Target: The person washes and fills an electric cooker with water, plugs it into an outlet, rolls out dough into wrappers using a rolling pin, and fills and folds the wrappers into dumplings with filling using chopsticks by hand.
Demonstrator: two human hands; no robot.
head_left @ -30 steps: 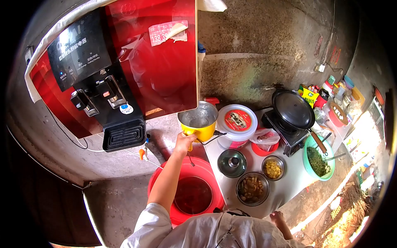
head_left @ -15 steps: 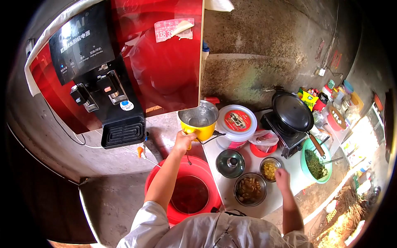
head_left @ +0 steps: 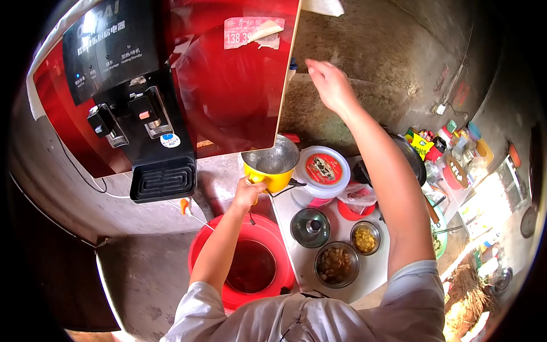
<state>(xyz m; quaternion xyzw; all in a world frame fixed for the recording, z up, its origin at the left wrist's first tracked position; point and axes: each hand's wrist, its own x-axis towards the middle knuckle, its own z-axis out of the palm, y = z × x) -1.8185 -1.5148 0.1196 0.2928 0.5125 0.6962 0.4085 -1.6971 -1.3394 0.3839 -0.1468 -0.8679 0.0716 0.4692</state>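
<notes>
My left hand (head_left: 248, 192) is closed around the handle of a yellow pot (head_left: 278, 181) with a shiny metal inside. The pot is upright below the lower right corner of the red water dispenser (head_left: 233, 100); whether it holds liquid I cannot tell. A dark cord hangs near its handle. My right hand (head_left: 330, 85) is raised, fingers stretched out and holding nothing, beside the dispenser's right edge and in front of the stained wall. A small blue thing (head_left: 293, 64) shows between that hand and the dispenser.
A red basin (head_left: 199, 268) stands below my left arm. On the white table (head_left: 299, 268) are a lidded tub (head_left: 325, 169), a glass lid (head_left: 310, 227), and bowls of yellow pieces (head_left: 364, 237) and brown pieces (head_left: 336, 264). My right arm partly hides the wok (head_left: 415, 159).
My right hand has risen from beside the small bowl to the dispenser's right edge, its fingers now extended. My left hand keeps hold of the pot. The view has shifted slightly.
</notes>
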